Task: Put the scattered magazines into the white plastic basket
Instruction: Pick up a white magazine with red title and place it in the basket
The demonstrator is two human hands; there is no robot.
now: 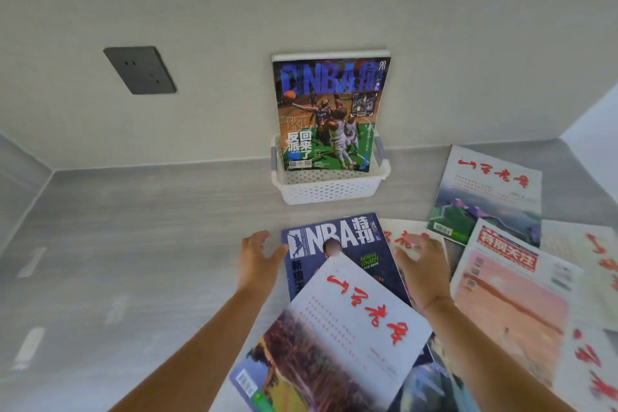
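A white plastic basket point(329, 189) stands against the wall with an NBA magazine point(329, 114) upright inside it. In front of it a dark blue NBA magazine point(364, 244) lies flat on the counter. My left hand point(259, 262) hovers at that magazine's left edge, fingers spread, and my right hand point(423, 269) spreads at its right edge. A white magazine with red script point(347, 328) partly covers its lower half. Further magazines lie to the right: a landscape cover point(488, 197) and a pink one point(508, 291).
The grey counter point(150, 244) runs to the left of the magazines. A dark wall socket point(140, 70) sits on the wall at upper left. More overlapping magazines with red script point(595, 264) reach the right edge of the view.
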